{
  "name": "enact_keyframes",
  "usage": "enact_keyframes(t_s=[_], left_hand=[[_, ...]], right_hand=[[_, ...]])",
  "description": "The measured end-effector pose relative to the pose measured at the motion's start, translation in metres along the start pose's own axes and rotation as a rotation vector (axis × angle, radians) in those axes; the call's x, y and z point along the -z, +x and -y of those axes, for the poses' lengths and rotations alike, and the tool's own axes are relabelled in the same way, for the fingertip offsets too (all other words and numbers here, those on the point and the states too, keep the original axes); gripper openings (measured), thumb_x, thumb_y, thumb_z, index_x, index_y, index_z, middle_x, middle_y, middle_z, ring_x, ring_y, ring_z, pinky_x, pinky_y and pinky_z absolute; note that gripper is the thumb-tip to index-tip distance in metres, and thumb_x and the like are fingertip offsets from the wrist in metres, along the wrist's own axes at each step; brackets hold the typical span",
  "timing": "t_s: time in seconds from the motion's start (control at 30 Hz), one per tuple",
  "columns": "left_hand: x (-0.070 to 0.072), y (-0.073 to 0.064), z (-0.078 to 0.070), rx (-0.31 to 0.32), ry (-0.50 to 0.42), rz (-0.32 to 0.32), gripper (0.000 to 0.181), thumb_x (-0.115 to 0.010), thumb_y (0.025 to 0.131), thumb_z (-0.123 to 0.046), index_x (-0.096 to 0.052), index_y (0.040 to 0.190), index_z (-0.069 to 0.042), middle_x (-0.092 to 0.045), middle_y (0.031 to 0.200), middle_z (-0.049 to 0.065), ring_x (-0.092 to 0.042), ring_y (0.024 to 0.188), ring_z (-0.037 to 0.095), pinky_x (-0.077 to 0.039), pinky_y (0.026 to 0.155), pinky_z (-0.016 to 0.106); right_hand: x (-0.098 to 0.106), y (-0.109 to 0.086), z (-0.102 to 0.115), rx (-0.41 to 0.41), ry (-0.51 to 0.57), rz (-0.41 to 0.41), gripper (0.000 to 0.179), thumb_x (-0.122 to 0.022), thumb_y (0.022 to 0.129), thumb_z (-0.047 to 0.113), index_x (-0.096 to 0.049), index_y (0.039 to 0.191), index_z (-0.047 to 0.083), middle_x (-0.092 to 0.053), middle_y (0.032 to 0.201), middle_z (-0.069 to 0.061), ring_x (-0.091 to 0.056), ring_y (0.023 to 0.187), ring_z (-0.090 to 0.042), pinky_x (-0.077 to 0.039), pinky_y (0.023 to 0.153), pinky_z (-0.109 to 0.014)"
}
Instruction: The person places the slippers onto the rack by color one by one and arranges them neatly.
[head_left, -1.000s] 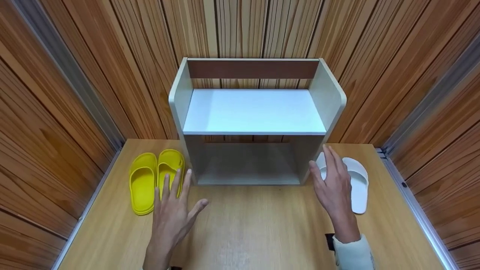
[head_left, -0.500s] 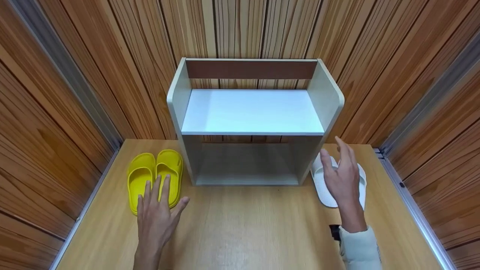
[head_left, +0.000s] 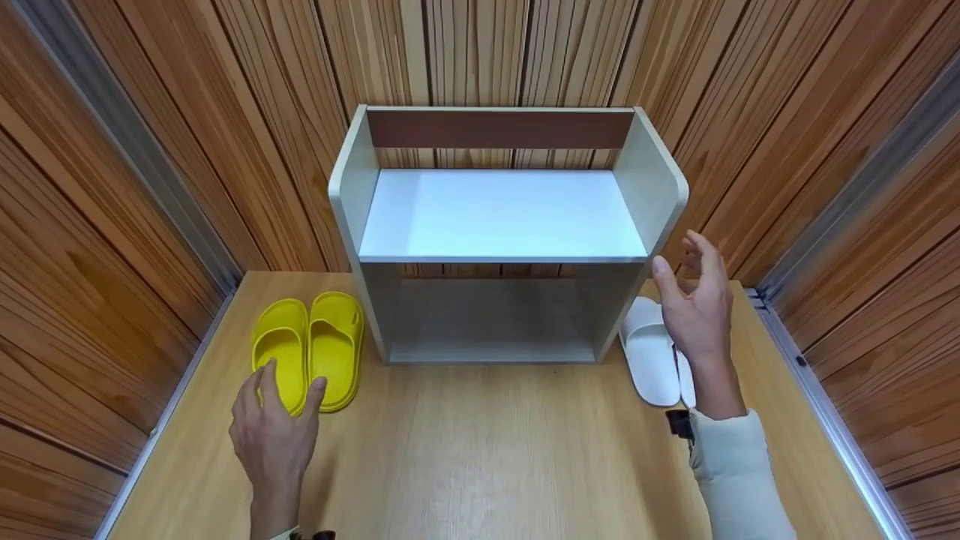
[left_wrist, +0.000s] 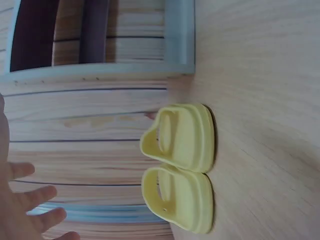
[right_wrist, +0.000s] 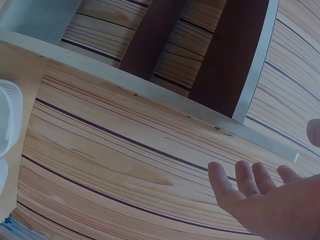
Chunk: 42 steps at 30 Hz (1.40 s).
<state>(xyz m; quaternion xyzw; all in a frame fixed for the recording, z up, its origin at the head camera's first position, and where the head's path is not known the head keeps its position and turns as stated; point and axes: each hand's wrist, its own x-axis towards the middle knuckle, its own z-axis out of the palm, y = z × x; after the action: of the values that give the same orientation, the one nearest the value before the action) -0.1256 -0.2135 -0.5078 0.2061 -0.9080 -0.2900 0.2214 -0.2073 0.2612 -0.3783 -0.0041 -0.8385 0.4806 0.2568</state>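
Note:
In the head view, my left hand (head_left: 271,435) hovers over the heel end of a pair of yellow slippers (head_left: 334,367), fingers relaxed and holding nothing. The left wrist view shows both yellow slippers (left_wrist: 185,140) side by side on the wooden surface, heels toward the camera. My right hand (head_left: 699,304) is raised beside the right panel of a small white shelf (head_left: 502,217), its fingers loosely bent and nothing in them. Below it lies a pair of white slippers (head_left: 651,360), partly hidden by the hand and forearm. The right wrist view has the hand (right_wrist: 270,195) near the shelf's side panel (right_wrist: 150,92).
The two-level shelf stands against the back wall (head_left: 480,52) of wood-patterned panels, between the two slipper pairs. Similar panels close off both sides, with metal rails (head_left: 847,435) along the edges of the wooden surface (head_left: 480,450).
My left hand has moved left and toward me, its spread fingers now more bent. My right hand has shifted right and up, uncovering more of the left white slipper.

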Motion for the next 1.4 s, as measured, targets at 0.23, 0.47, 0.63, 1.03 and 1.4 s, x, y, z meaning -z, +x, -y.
enact_keyframes(t_s=[0.23,0.47,0.63,1.03,1.4], left_hand=[[-0.01,0.009,0.016,0.098,-0.097,-0.017,0.089,-0.066,0.089,-0.062,-0.042,0.15,-0.002,-0.041,0.147,0.028,-0.037,0.132,0.048,-0.032,0.1,0.065],[-0.025,0.019,0.032,0.201,-0.209,-0.009,0.089,-0.065,0.09,-0.061,-0.037,0.153,-0.005,-0.038,0.149,0.026,-0.035,0.132,0.044,-0.032,0.104,0.062],[-0.028,0.023,0.041,0.252,-0.211,0.015,0.091,-0.062,0.091,-0.064,-0.034,0.155,-0.006,-0.034,0.152,0.024,-0.033,0.134,0.043,-0.031,0.107,0.063],[-0.029,0.04,0.056,0.321,-0.244,0.079,0.095,-0.056,0.091,-0.069,-0.027,0.159,-0.01,-0.027,0.158,0.024,-0.028,0.139,0.045,-0.026,0.112,0.065],[-0.037,0.055,0.074,0.322,-0.164,0.168,0.099,-0.056,0.091,-0.07,-0.021,0.162,-0.011,-0.025,0.157,0.028,-0.026,0.139,0.05,-0.025,0.109,0.068]], right_hand=[[-0.002,0.011,-0.002,0.017,0.021,0.016,0.064,-0.064,0.1,0.033,-0.039,0.153,0.006,-0.048,0.146,-0.012,-0.05,0.13,-0.028,-0.046,0.104,-0.051],[-0.015,0.023,0.0,-0.019,0.144,-0.016,0.057,-0.065,0.1,0.027,-0.043,0.148,0.005,-0.053,0.14,-0.009,-0.052,0.126,-0.025,-0.044,0.106,-0.048],[-0.02,0.033,-0.002,-0.084,0.151,0.01,0.062,-0.065,0.099,0.027,-0.039,0.151,0.008,-0.048,0.145,-0.009,-0.049,0.128,-0.027,-0.038,0.111,-0.046],[-0.026,0.041,-0.011,-0.188,0.153,0.031,0.061,-0.064,0.1,0.029,-0.039,0.152,0.008,-0.047,0.148,-0.012,-0.048,0.129,-0.029,-0.041,0.11,-0.046],[-0.03,0.04,-0.018,-0.232,0.181,0.058,0.064,-0.065,0.099,0.028,-0.038,0.154,0.01,-0.046,0.148,-0.012,-0.05,0.129,-0.031,-0.044,0.107,-0.048]])
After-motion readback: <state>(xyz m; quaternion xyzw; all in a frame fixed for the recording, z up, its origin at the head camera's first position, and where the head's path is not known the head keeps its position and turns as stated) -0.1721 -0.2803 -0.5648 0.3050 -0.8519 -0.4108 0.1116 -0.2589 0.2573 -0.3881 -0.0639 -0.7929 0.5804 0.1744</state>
